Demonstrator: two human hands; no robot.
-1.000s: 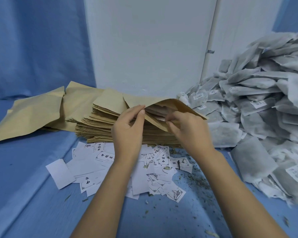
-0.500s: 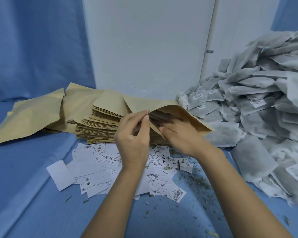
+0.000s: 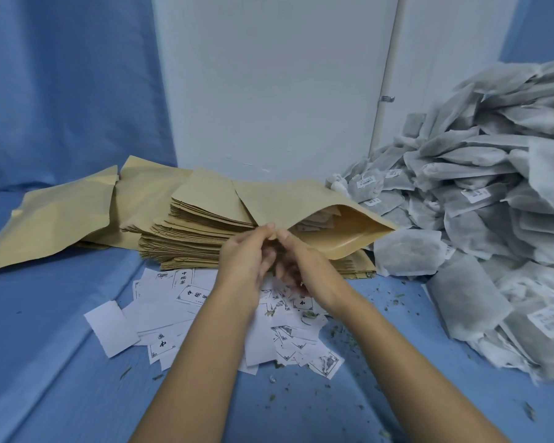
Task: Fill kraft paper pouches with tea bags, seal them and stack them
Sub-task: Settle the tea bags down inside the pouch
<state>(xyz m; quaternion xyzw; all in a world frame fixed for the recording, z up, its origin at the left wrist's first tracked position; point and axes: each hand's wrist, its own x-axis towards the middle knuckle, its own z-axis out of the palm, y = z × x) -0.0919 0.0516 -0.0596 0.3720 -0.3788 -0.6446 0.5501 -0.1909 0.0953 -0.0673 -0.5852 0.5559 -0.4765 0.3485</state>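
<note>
Left hand, right hand both pinching mouth corner of tan kraft paper pouch, centre frame; likely sealing; next calling for pressing rightward along mouth.

Hands on pouch — mouth agape

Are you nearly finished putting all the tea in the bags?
Not nearly. Done: the open pouch has something pale tucked inside. In hand: the left hand and right hand pinch its mouth edge, not yet sealed. Left: a big heap of tea bags and a tall stack of flat pouches wait.
</note>
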